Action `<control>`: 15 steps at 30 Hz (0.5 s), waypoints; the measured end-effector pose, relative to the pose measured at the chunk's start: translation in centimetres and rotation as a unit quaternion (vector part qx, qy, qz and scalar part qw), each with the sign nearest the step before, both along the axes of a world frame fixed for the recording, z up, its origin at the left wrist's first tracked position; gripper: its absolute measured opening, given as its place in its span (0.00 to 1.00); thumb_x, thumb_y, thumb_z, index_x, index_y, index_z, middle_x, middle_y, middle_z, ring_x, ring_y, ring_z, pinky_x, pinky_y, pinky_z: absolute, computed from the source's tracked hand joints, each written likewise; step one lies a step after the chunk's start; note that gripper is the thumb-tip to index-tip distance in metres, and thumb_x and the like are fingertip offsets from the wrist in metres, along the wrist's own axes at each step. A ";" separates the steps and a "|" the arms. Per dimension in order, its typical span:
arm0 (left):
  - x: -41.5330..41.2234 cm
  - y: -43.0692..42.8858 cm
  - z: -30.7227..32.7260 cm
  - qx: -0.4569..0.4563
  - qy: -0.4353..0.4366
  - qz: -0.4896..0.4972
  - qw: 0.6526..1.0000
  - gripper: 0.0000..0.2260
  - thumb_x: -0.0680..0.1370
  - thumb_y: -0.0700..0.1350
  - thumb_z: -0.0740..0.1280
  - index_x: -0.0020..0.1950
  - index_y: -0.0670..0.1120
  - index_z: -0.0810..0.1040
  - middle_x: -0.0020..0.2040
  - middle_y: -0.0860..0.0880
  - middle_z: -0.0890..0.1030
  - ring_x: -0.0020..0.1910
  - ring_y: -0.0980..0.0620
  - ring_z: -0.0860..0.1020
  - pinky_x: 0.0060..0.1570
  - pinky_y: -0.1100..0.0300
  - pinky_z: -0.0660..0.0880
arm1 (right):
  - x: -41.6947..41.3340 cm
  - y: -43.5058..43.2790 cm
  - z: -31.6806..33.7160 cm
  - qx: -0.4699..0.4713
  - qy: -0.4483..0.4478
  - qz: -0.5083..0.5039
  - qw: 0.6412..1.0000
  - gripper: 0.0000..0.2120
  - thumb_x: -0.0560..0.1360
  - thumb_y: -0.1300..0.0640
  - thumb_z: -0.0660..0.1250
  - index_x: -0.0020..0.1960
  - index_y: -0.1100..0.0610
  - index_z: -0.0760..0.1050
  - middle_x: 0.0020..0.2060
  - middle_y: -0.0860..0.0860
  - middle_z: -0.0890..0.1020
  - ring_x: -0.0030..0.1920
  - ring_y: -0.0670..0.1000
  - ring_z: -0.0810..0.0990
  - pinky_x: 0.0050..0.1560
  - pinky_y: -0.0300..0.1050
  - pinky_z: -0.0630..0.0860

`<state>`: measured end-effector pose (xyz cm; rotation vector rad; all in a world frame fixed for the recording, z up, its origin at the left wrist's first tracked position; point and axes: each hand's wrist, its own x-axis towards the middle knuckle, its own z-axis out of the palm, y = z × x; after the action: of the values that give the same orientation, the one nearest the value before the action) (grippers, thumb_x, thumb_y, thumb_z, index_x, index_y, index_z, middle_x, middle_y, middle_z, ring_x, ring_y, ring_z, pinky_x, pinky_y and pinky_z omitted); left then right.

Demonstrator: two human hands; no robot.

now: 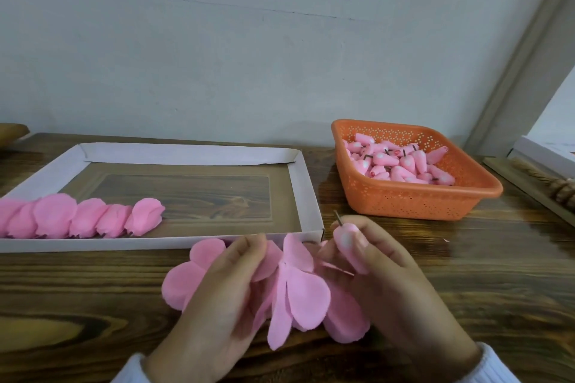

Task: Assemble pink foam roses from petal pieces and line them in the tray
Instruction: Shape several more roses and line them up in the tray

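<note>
My left hand [217, 298] pinches a pink foam petal piece [305, 295] lifted off a stack of petal pieces [183, 283] on the table in front of me. My right hand [389, 283] holds a pink foam bud [347, 238] whose short brown stem points up, just right of the petals. A row of several finished pink roses [77, 216] lies along the near left side of the white cardboard tray [306, 193].
An orange perforated basket [417, 199] holding several pink buds stands at the back right. A wooden board with a twisted rope object [541, 183] lies at the far right edge. The wall runs close behind the wooden table [77, 305].
</note>
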<state>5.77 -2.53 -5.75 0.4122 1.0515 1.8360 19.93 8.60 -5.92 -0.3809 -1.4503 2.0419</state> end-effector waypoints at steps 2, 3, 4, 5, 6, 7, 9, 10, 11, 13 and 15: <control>0.1 -0.1 -0.4 -0.018 0.077 0.009 0.997 0.10 0.69 0.51 0.66 0.30 0.49 0.75 0.29 0.50 0.72 0.27 0.55 0.71 0.27 0.61 0.68 | 0.1 -0.2 0.1 -0.025 0.017 0.066 0.997 0.18 0.73 0.51 0.72 0.52 0.64 0.74 0.42 0.59 0.77 0.43 0.55 0.78 0.44 0.48 0.78; 0.1 -0.1 -0.5 -0.028 0.130 0.018 0.991 0.10 0.70 0.53 0.66 0.32 0.49 0.75 0.29 0.49 0.72 0.28 0.53 0.71 0.28 0.60 0.67 | 0.1 -0.3 0.1 -0.027 0.017 0.094 0.995 0.17 0.74 0.52 0.70 0.53 0.64 0.73 0.42 0.60 0.78 0.38 0.53 0.79 0.38 0.45 0.76; 0.1 -0.2 -0.5 -0.033 0.190 0.030 0.981 0.10 0.70 0.55 0.65 0.34 0.50 0.75 0.29 0.49 0.73 0.29 0.51 0.71 0.29 0.58 0.66 | 0.1 -0.3 0.2 -0.021 0.014 0.116 0.993 0.16 0.74 0.53 0.70 0.53 0.64 0.74 0.41 0.59 0.79 0.34 0.51 0.79 0.32 0.42 0.73; 0.1 -0.2 -0.6 -0.035 0.257 0.045 0.965 0.10 0.71 0.57 0.64 0.36 0.52 0.76 0.29 0.50 0.74 0.30 0.52 0.71 0.30 0.59 0.66 | 0.2 -0.4 0.2 -0.010 0.006 0.130 0.991 0.16 0.74 0.52 0.70 0.54 0.63 0.75 0.41 0.59 0.80 0.30 0.50 0.78 0.28 0.40 0.68; 0.1 -0.2 -0.8 -0.031 0.323 0.063 0.944 0.12 0.71 0.60 0.63 0.38 0.53 0.75 0.29 0.51 0.74 0.30 0.54 0.72 0.31 0.61 0.68 | 0.2 -0.4 0.2 0.009 -0.006 0.137 0.990 0.16 0.74 0.51 0.71 0.54 0.61 0.76 0.40 0.59 0.81 0.29 0.51 0.76 0.26 0.41 0.62; 0.1 -0.2 -0.9 -0.026 0.372 0.088 0.924 0.13 0.73 0.61 0.62 0.39 0.52 0.75 0.29 0.52 0.75 0.29 0.58 0.72 0.32 0.66 0.69 | 0.2 -0.4 0.1 0.027 -0.019 0.137 0.990 0.16 0.73 0.49 0.72 0.55 0.59 0.77 0.41 0.58 0.81 0.30 0.53 0.73 0.27 0.43 0.59; 0.1 -0.2 -1.0 -0.017 0.428 0.129 0.894 0.15 0.76 0.59 0.61 0.39 0.49 0.74 0.31 0.52 0.75 0.31 0.61 0.73 0.35 0.71 0.70 | 0.2 -0.2 0.1 0.043 -0.031 0.132 0.990 0.17 0.72 0.48 0.73 0.55 0.57 0.78 0.41 0.58 0.82 0.36 0.57 0.73 0.32 0.47 0.64; 0.2 -0.2 -0.9 -0.022 0.440 0.139 0.887 0.15 0.75 0.58 0.61 0.39 0.47 0.73 0.33 0.51 0.75 0.32 0.62 0.73 0.36 0.73 0.69 | 0.3 -0.2 0.1 0.037 -0.026 0.132 0.990 0.16 0.72 0.49 0.74 0.54 0.57 0.78 0.41 0.58 0.82 0.39 0.57 0.76 0.35 0.46 0.71; 0.4 -0.2 -0.7 -0.033 0.434 0.139 0.890 0.15 0.73 0.58 0.61 0.38 0.46 0.74 0.33 0.50 0.74 0.32 0.62 0.73 0.35 0.74 0.69 | 0.3 -0.2 0.2 0.028 -0.019 0.130 0.991 0.16 0.71 0.50 0.74 0.54 0.58 0.78 0.41 0.58 0.82 0.40 0.55 0.79 0.38 0.45 0.74; 0.6 -0.2 -0.1 -0.030 0.321 0.109 0.940 0.16 0.73 0.58 0.63 0.36 0.45 0.77 0.30 0.52 0.76 0.32 0.61 0.75 0.33 0.73 0.71 | 0.4 -0.1 0.3 0.033 -0.022 0.095 0.995 0.16 0.71 0.50 0.75 0.52 0.59 0.78 0.41 0.58 0.82 0.42 0.53 0.80 0.44 0.44 0.76; 0.5 0.0 -0.4 0.014 0.052 -0.003 0.999 0.20 0.72 0.59 0.63 0.37 0.44 0.84 0.38 0.47 0.83 0.37 0.51 0.82 0.34 0.62 0.78 | 0.3 -0.1 0.3 0.060 -0.040 0.045 0.996 0.15 0.71 0.50 0.73 0.51 0.60 0.78 0.41 0.57 0.81 0.43 0.53 0.78 0.46 0.46 0.74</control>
<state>6.31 -2.57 -6.14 0.5315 1.0930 1.8427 20.23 8.51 -5.61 -0.3556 -1.6568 2.0180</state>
